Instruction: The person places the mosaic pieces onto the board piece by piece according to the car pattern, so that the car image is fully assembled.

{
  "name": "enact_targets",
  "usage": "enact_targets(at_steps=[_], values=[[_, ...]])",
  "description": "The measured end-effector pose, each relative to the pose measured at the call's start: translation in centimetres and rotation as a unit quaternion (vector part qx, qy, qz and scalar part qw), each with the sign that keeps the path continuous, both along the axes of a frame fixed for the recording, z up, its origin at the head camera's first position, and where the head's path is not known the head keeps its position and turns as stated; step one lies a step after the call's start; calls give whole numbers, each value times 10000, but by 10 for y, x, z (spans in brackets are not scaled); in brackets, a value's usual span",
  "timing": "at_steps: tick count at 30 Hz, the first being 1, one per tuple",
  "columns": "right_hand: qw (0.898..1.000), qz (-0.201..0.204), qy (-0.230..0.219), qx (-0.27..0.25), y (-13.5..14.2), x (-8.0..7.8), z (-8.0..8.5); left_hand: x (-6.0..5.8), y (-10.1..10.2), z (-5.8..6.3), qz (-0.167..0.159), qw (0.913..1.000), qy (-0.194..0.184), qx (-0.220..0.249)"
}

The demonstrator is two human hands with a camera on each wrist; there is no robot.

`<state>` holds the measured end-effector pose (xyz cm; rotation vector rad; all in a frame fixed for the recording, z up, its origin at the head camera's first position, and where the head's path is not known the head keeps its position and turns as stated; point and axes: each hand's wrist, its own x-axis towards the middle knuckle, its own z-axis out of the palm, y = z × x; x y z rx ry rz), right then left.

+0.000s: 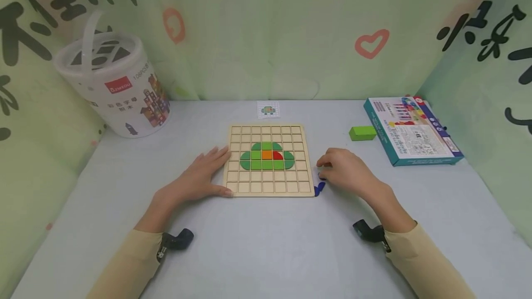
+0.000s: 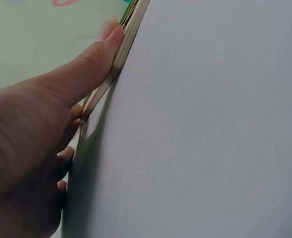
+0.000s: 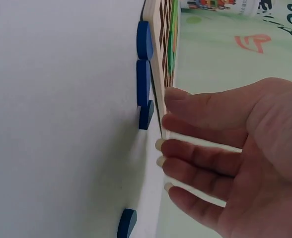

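A square wooden grid board (image 1: 268, 188) lies on the table, with green, orange and red pieces (image 1: 267, 155) set in its middle cells. My left hand (image 1: 199, 176) rests at the board's left side, fingers stretched along the edge and thumb on the near left corner. In the left wrist view the thumb (image 2: 86, 67) lies against the board's rim. Just right of the board hovers my right hand (image 1: 347, 170), its fingers loosely bent and nothing visible between them. Below it are several small blue pieces (image 1: 319, 188); the right wrist view shows blue pieces (image 3: 143, 82) along the board's edge.
A small pattern card (image 1: 268, 110) lies behind the board. To the right are a green block (image 1: 362, 133) and a flat printed box (image 1: 415, 130). A large white lidded bucket (image 1: 120, 91) stands at the back left, before a green cloth backdrop (image 1: 266, 36).
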<state>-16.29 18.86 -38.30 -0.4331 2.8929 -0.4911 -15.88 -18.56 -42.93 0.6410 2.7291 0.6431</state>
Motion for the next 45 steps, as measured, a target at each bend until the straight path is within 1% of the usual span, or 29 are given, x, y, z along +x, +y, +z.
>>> enact_targets(at_steps=[7,12,17,22,25,34,40,45], values=[[9995,-5,227,213,-4,4,-4,1,-1,0,28,10000,-5,7],[9996,-69,118,233,-9,3,-6,1,-1,1,25,10000,21,23],[9999,-93,51,25,-11,2,-5,1,-2,1,25,10000,-2,51],[9983,12,204,-537,-17,0,-5,0,-3,-1,15,10000,12,54],[9966,130,218,-787,-23,-1,-6,0,-3,-1,24,10000,-4,73],[9919,498,73,-1164,-48,0,-10,0,-4,-2,-10,9999,31,95],[9904,594,13,-1252,-67,0,-10,-1,-3,-3,-13,9999,45,94],[9913,661,49,-1133,-77,2,-12,-1,-2,-3,-33,9999,58,78]])
